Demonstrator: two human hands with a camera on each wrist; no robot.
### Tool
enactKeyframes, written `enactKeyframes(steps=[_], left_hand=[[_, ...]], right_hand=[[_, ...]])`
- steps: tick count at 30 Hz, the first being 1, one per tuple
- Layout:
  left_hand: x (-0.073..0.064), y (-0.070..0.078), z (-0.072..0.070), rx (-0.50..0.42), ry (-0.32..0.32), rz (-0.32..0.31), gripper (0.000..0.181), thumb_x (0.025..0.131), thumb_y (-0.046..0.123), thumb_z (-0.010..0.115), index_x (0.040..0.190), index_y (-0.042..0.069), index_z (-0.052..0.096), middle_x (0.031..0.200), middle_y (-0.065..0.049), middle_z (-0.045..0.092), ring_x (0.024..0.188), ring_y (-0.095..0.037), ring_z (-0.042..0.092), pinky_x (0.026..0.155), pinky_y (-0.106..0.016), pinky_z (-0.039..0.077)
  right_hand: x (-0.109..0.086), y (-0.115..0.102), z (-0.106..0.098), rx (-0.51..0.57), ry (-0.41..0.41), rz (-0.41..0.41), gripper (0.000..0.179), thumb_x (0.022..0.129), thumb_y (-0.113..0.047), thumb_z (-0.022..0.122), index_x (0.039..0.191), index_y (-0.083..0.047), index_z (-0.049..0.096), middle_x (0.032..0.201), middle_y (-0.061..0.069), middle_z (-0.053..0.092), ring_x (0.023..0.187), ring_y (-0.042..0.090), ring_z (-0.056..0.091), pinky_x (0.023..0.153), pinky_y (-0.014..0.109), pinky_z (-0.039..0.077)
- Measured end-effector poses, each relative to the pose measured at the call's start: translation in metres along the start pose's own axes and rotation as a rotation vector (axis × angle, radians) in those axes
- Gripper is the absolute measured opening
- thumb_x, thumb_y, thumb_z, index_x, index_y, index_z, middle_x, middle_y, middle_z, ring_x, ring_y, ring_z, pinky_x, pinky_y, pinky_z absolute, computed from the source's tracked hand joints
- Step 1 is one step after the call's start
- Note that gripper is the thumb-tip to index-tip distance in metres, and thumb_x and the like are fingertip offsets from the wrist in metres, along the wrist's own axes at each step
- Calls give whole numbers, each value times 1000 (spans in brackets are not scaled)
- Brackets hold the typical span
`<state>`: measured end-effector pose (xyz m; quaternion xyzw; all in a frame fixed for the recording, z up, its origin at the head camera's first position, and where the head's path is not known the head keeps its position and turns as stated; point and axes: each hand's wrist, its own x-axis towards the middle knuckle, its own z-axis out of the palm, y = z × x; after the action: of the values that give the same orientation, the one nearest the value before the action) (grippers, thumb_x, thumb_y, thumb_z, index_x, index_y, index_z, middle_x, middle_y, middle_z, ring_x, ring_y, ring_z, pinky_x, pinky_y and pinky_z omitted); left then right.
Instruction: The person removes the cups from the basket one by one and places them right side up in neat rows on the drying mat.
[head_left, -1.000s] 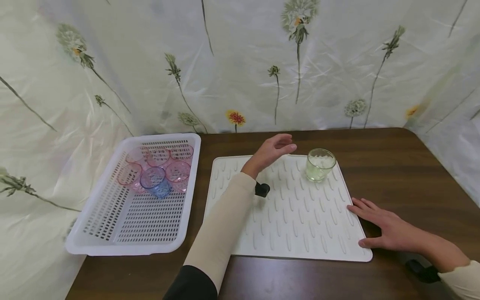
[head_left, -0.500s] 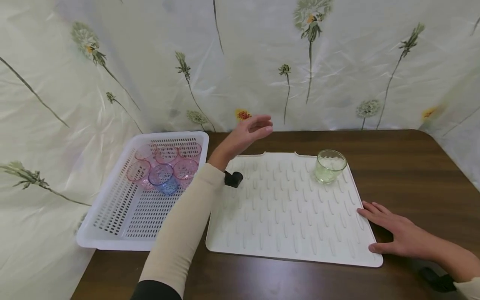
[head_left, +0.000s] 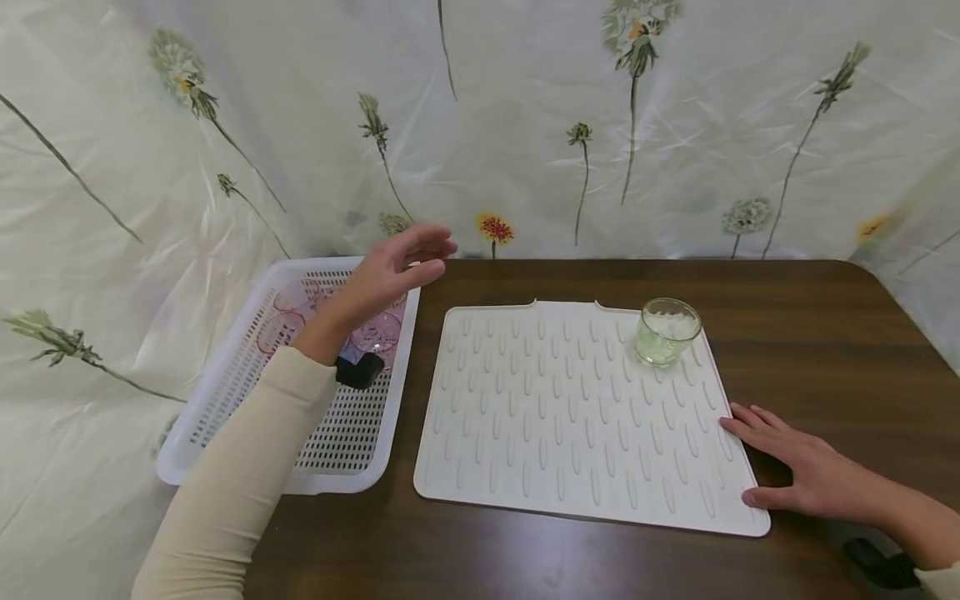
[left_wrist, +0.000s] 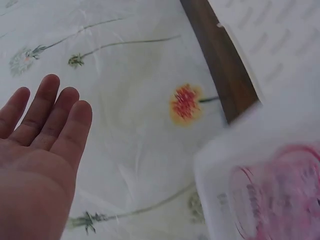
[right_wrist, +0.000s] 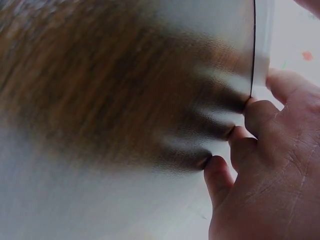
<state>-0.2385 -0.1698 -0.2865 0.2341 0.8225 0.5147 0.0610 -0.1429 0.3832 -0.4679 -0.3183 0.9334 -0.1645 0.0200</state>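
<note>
My left hand point(head_left: 397, 265) is raised over the back right corner of the white plastic basket point(head_left: 401, 400), holding nothing, fingers loosely extended. Several pink glasses point(head_left: 279, 332) stand in the basket's back half. A blue glass point(head_left: 351, 350) among them is mostly hidden behind my left wrist. In the left wrist view the palm point(left_wrist: 37, 180) shows with its fingers apart from anything. My right hand point(head_left: 806, 471) rests at the right edge of the white draining mat point(head_left: 562, 417), fingertips and thumb touching its border. A greenish clear glass point(head_left: 666, 337) stands upright on the mat's back right corner.
The mat and basket lie side by side on a dark brown wooden table point(head_left: 525, 567), a narrow strip of wood between them. Behind the table hangs a pale curtain point(head_left: 510, 108) printed with flowers. A small black wrist camera point(head_left: 362, 371) sits under the left wrist.
My left hand has moved left from above the mat to above the basket. The right hand stays at the mat's edge. The head view has shifted slightly.
</note>
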Motion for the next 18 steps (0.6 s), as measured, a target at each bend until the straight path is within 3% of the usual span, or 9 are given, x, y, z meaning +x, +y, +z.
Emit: enactKeyframes(steps=[1, 2, 3, 5, 6, 8, 10, 13, 18], left_hand=[[-6, -3, -3, 9, 2, -7, 52, 99, 23, 56, 148, 10, 42, 147, -12, 52, 140, -26, 48, 116, -47, 39], [-12, -5, -7, 16, 4, -14, 52, 99, 22, 56, 148, 9, 42, 147, -12, 52, 140, -26, 47, 116, -47, 39], [-18, -7, -10, 24, 7, -20, 51, 100, 20, 56, 148, 8, 42, 147, -13, 52, 140, -25, 47, 115, -48, 39], [-30, -14, -15, 40, 15, -41, 51, 99, 19, 56, 147, 7, 42, 148, -13, 51, 140, -26, 47, 116, -48, 39], [-36, -17, -17, 54, 20, -45, 51, 100, 19, 56, 147, 7, 42, 148, -14, 51, 140, -27, 47, 116, -49, 38], [-47, -24, -22, 84, 28, -50, 52, 99, 18, 56, 148, 7, 42, 149, -15, 50, 141, -30, 46, 116, -50, 37], [-57, -32, -26, 110, 43, -52, 52, 98, 16, 57, 147, 5, 43, 148, -16, 50, 140, -34, 46, 116, -52, 37], [-67, -45, -33, 137, 66, -55, 53, 96, 12, 59, 145, 1, 43, 146, -21, 49, 138, -40, 46, 116, -53, 36], [-81, -63, -41, 146, 98, -149, 54, 96, 15, 62, 144, -1, 43, 145, -21, 50, 137, -40, 47, 114, -51, 39]], right_hand=[[0, 0, 0, -9, 10, -7, 95, 72, -35, 86, 153, -22, 38, 158, -34, 5, 141, -22, -10, 112, 51, 30], [0, 0, 0, -14, 14, -15, 95, 72, -34, 86, 154, -22, 37, 158, -34, 4, 142, -21, -11, 112, 50, 29], [0, 0, 0, -17, 23, -19, 95, 72, -34, 86, 153, -22, 38, 159, -34, 4, 142, -20, -10, 119, 38, 21], [0, 0, 1, -8, 24, -21, 95, 72, -33, 86, 153, -22, 38, 159, -34, 5, 142, -21, -10, 119, 40, 20], [0, 0, 1, 2, 23, -23, 95, 72, -33, 86, 153, -21, 39, 159, -33, 5, 142, -21, -10, 117, 48, 24], [0, -1, 0, 13, 9, -10, 94, 73, -34, 85, 153, -21, 38, 159, -33, 5, 142, -21, -10, 99, 59, 35], [0, -2, 1, 18, 6, -2, 93, 73, -34, 85, 153, -22, 39, 159, -34, 6, 141, -22, -10, 89, 60, 37], [-1, -2, 1, 1, 15, -6, 93, 73, -35, 85, 153, -21, 39, 159, -33, 5, 142, -21, -10, 101, 57, 34], [-1, -2, 1, -14, 35, -24, 95, 72, -33, 86, 153, -20, 39, 160, -32, 5, 143, -19, -10, 111, 48, 29]])
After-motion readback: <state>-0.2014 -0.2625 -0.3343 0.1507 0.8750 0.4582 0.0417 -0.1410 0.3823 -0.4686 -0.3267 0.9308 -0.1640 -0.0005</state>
